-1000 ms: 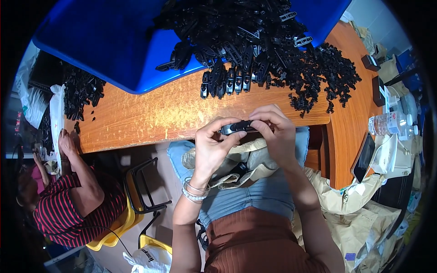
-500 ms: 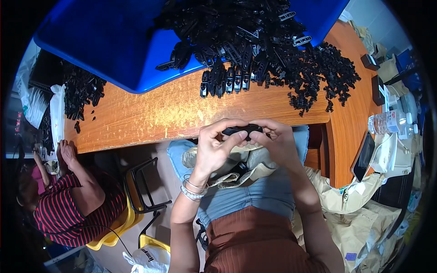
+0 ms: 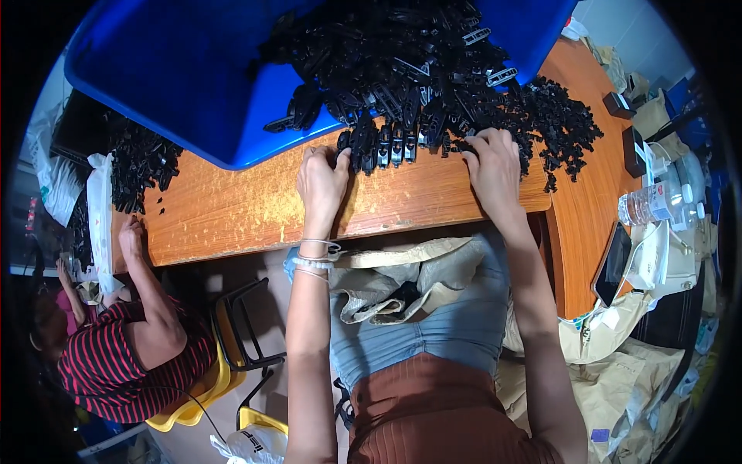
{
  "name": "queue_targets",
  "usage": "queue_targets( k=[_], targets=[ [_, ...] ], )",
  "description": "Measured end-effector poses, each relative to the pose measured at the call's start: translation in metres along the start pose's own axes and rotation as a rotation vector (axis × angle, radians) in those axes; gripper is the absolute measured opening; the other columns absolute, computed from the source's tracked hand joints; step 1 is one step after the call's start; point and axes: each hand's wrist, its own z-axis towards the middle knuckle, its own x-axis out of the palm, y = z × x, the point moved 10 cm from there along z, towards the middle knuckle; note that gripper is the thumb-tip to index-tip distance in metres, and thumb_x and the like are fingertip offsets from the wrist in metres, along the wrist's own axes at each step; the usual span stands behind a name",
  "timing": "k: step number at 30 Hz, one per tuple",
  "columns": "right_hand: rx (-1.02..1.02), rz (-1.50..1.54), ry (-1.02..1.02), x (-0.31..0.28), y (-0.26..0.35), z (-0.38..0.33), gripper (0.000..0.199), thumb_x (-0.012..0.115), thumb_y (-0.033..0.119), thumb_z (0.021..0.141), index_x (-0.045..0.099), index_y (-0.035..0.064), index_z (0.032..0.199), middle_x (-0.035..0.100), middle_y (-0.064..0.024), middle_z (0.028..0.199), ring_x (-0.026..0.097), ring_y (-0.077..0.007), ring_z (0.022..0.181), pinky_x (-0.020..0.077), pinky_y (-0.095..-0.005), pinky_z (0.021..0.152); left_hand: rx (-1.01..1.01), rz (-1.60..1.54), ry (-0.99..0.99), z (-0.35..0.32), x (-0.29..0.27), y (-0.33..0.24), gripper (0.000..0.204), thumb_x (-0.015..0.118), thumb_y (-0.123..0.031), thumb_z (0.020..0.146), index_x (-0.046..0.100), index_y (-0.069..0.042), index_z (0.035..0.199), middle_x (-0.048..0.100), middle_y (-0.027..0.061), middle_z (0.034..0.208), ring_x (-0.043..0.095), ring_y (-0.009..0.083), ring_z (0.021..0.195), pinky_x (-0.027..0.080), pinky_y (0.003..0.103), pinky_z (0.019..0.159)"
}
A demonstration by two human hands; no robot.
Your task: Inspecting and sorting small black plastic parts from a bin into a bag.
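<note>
Below the blue bin (image 3: 166, 100), right of its near corner, the left hand (image 3: 321, 184) reaches over the surface (image 3: 239, 203), thumb and finger at the leftmost long black piece (image 3: 344, 141); whether they grip it cannot be told. Next comes a row of long black pieces (image 3: 384, 147), just under the bin's spilling pile. Farther right, below the bin's right part, the right hand (image 3: 497, 170) curls its fingers at the edge of the small black parts (image 3: 568, 127); any pinch is hidden. This looks like setting down or fetching pieces. The next move seems to call for a light fingertip pinch that spares the row.
</note>
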Motion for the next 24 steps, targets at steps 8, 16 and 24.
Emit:
queue_targets(
  k=[8, 16, 24],
  targets=[
    [-0.052, -0.003, -0.056, -0.001, -0.003, -0.009, 0.017, 0.061, 0.000, 0.077, 0.062, -0.0013, 0.094, 0.055, -0.0107, 0.090, 0.051, -0.0269, 0.086, 0.0400, -0.0362, 0.073, -0.207, -0.863, 0.100, -0.039, -0.010, 0.006, 0.014, 0.061, -0.006, 0.085, 0.054, 0.000, 0.095, 0.062, 0.0055, 0.073, 0.054, 0.0058, 0.054, 0.041, 0.018, 0.045],
    [0.518, 1.022, 0.218, 0.007, 0.022, -0.045, 0.013, 0.060, -0.004, 0.080, 0.065, -0.0037, 0.092, 0.058, -0.0094, 0.086, 0.057, -0.0159, 0.074, 0.0453, -0.0244, 0.064, -0.197, -1.084, 0.458, -0.083, 0.001, -0.045, 0.025, 0.069, -0.003, 0.078, 0.061, 0.000, 0.102, 0.064, 0.0031, 0.073, 0.058, 0.0052, 0.056, 0.042, 0.015, 0.047],
    [0.116, 0.672, 0.148, -0.025, 0.067, -0.033, 0.009, 0.065, -0.005, 0.070, 0.065, -0.0026, 0.079, 0.056, -0.0073, 0.079, 0.053, -0.0190, 0.076, 0.0421, -0.0277, 0.065, -0.184, -1.162, 0.554, -0.098, -0.004, -0.074, 0.027, 0.065, 0.005, 0.079, 0.058, 0.004, 0.105, 0.065, 0.0079, 0.078, 0.064, 0.0113, 0.065, 0.053, 0.020, 0.058]
  ],
)
